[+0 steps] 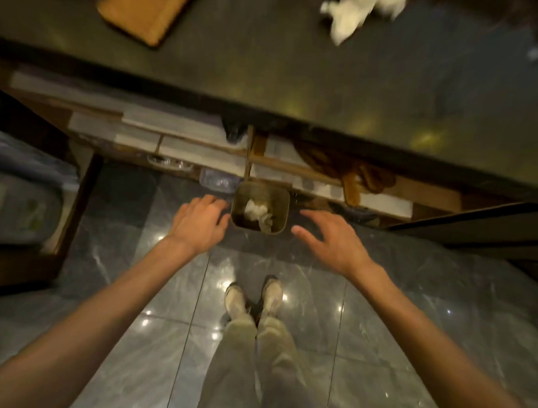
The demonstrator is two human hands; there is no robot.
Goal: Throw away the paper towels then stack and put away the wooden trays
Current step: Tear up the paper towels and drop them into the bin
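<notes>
A small square bin (282,204) stands on the floor below the counter, with crumpled white paper towels (256,212) inside it. My left hand (200,222) hovers just left of the bin, fingers spread and empty. My right hand (327,239) hovers just right of it, also open and empty. On the dark counter (296,82) above, a wooden tray (143,10) lies at the far left and more crumpled white paper towels (350,14) lie at the far right, blurred.
Open shelves under the counter hold flat white boxes (172,130), a clear plastic container (218,180) and brown wooden items (354,173). A grey bagged bin (21,195) stands at the left. My feet (252,298) stand on glossy grey floor tiles.
</notes>
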